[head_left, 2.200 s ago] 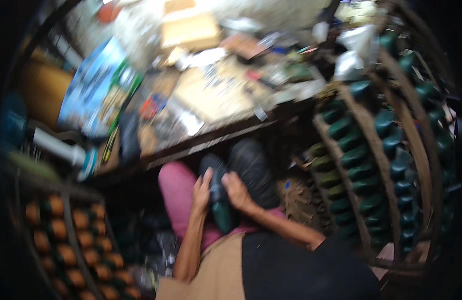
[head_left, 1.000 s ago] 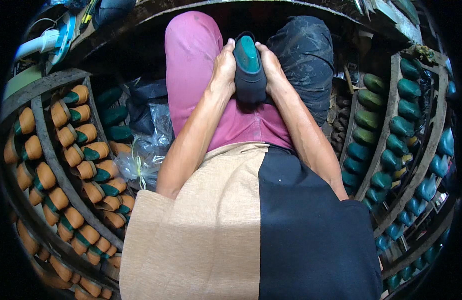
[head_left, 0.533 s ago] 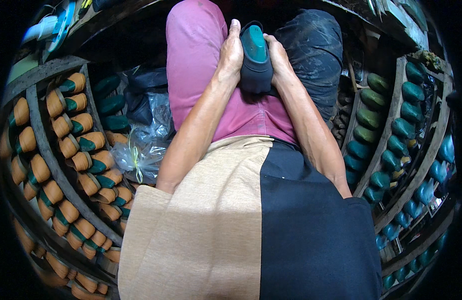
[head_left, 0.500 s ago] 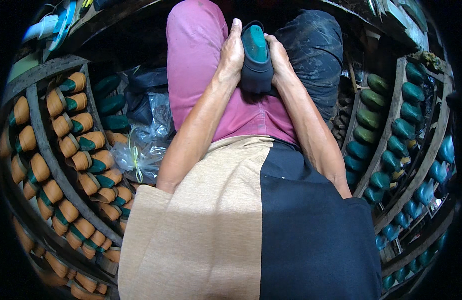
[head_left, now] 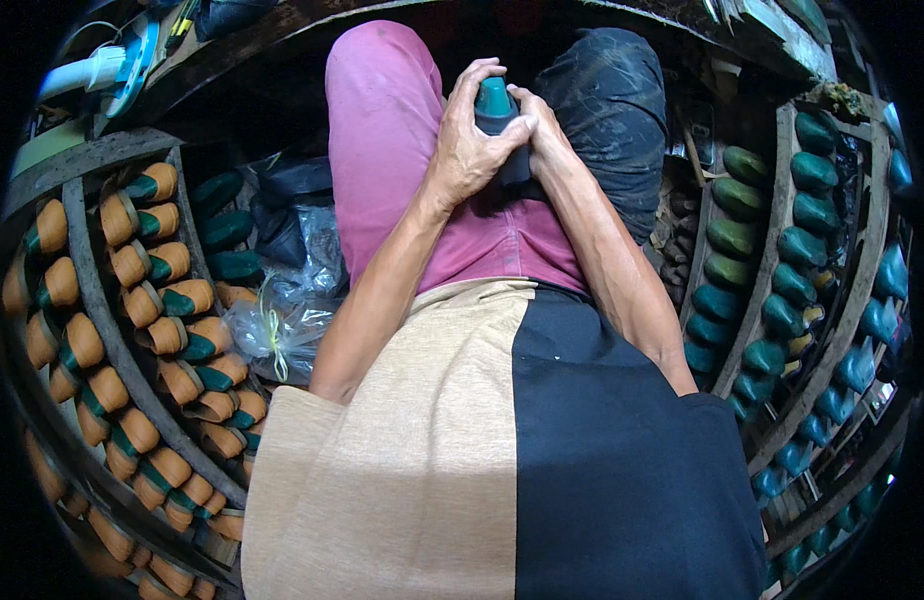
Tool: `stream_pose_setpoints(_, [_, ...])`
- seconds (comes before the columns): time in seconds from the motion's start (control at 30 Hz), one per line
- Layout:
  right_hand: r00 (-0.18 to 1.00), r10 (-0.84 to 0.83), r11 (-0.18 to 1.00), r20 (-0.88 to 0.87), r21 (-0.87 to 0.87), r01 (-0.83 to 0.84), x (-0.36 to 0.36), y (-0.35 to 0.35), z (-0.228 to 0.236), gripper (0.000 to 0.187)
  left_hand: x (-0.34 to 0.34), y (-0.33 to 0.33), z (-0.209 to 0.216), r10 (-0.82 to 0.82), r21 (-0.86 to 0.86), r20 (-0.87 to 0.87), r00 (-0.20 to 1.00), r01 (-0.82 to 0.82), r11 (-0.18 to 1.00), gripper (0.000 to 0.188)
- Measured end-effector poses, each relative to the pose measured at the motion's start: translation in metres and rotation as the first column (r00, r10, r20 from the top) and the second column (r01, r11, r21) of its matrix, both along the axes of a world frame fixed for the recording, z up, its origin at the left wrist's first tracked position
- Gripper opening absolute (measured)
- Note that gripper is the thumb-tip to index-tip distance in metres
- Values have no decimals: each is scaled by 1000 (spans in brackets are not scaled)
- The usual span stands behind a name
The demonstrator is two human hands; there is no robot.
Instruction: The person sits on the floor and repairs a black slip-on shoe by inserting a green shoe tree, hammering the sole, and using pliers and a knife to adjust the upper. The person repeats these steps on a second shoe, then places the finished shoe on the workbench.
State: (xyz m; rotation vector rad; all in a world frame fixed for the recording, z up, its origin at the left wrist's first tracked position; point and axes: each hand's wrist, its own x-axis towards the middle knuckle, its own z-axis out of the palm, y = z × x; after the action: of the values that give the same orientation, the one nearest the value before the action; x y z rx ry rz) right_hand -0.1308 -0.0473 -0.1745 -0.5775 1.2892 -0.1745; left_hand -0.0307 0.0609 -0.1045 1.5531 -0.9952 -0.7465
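While both hands are bunched together over the lap, the thing they're working on is a dark shoe upper on a teal last (head_left: pixel 496 112) — it sits right between them, held up above the pink-trousered thigh (head_left: pixel 382 140) and close to the dark-trousered knee (head_left: pixel 607 110). Its long axis runs more or less away from the body, teal top end poking out above the fingers, rest hidden down in the palms.

Left hand (head_left: pixel 472 150) is wrapped across the front of it, fingers curled shut over the dark material, thumb side up near the teal cap. Right hand (head_left: pixel 544 135) presses in from the other side, fingers closed too, touching the left hand's fingertips. So neither one is nearer, both have a full grip on the same piece. I think the right thumb is pushing on the edge of the upper, but it's too tucked in to be sure.

Both forearms come up from the lower edge and angle inward, elbows out, wrists bent in toward each other.

Around it — curved racks of orange lasts (head_left: pixel 132 310) to the left, green and teal lasts (head_left: pixel 782 290) to the right, and a crumpled clear plastic bag (head_left: pixel 277 325) by the left leg.
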Motion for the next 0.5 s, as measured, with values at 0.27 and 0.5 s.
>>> stream_pose_setpoints(0.27, [947,-124,988,296,125,90,-15,12,12,45,-12,-9,4,91,63,-106,990,-84,994,71])
stream_pose_setpoints(0.5, [883,-263,962,390,180,207,-58,56,121,44,-35,10,82,-1,35,3,1000,0,999,87])
